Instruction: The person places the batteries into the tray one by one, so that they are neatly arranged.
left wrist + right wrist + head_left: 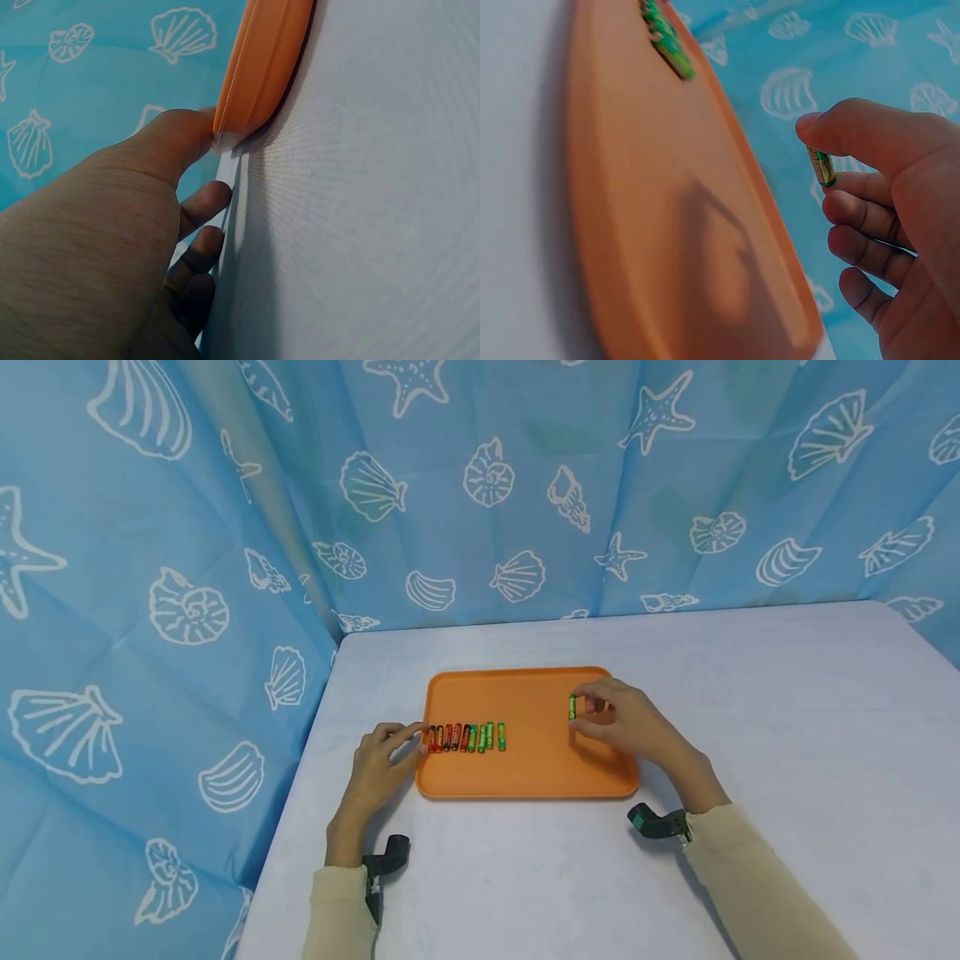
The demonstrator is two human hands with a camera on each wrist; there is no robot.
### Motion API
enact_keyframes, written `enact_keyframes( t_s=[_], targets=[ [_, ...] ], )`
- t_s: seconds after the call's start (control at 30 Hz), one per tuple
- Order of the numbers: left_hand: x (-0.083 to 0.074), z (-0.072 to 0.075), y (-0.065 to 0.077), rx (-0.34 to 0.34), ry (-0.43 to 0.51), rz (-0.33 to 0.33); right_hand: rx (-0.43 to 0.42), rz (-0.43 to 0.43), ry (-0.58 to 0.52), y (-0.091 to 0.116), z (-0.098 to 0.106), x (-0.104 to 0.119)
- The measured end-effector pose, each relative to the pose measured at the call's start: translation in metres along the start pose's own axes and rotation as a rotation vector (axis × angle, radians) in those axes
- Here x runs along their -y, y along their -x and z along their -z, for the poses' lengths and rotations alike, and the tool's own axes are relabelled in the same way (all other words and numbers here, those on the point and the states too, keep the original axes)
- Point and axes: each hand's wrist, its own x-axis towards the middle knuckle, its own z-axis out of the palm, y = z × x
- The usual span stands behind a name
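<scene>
My right hand (pixel 622 720) pinches a small green battery (pixel 572 707) between thumb and index finger, over the right part of the orange tray (pixel 525 781). In the right wrist view the battery (pixel 822 166) shows below the thumb tip, the other fingers bent behind it. A side-by-side row of red and black batteries (pixel 456 737) and green batteries (pixel 482 739) lies at the tray's left; the last green one (pixel 502 737) stands slightly apart. My left hand (pixel 377 770) is at the tray's left rim, thumb and index tips spread beside the row's leftmost battery (pixel 432 739).
A white cloth (pixel 510 877) covers the table under the tray. Blue curtains (pixel 450 527) with white shell prints hang behind and at the left. Black wrist-worn devices (pixel 386 858) sit on both forearms, close over the cloth.
</scene>
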Motion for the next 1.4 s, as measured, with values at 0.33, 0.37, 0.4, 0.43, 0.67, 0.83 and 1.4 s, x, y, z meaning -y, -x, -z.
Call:
enact_keyframes(
  t_s=[0.33, 0.37, 0.4, 0.43, 0.67, 0.83, 1.4],
  targets=[
    [-0.001, 0.001, 0.001, 0.001, 0.013, -0.009, 0.054, 0.030, -0.010, -0.005, -0.027, 0.013],
    [-0.001, 0.001, 0.001, 0.001, 0.011, -0.011, 0.056, 0.031, -0.011, -0.005, -0.028, 0.013],
    [-0.001, 0.002, 0.001, 0.002, 0.007, -0.011, 0.056, 0.034, -0.014, -0.005, -0.030, 0.013],
    [-0.002, 0.002, 0.001, 0.003, 0.004, -0.009, 0.057, 0.036, -0.010, -0.005, -0.031, 0.014],
    [0.000, 0.002, 0.000, 0.003, -0.002, -0.012, 0.042, 0.055, 0.021, -0.009, -0.041, 0.023],
    [-0.001, 0.001, 0.000, -0.006, 0.005, -0.022, 0.072, 0.051, 0.029, -0.010, -0.048, 0.028],
    [0.000, 0.001, 0.000, -0.013, 0.010, -0.033, 0.092, 0.066, 0.047, -0.017, -0.064, 0.032]
  ],
)
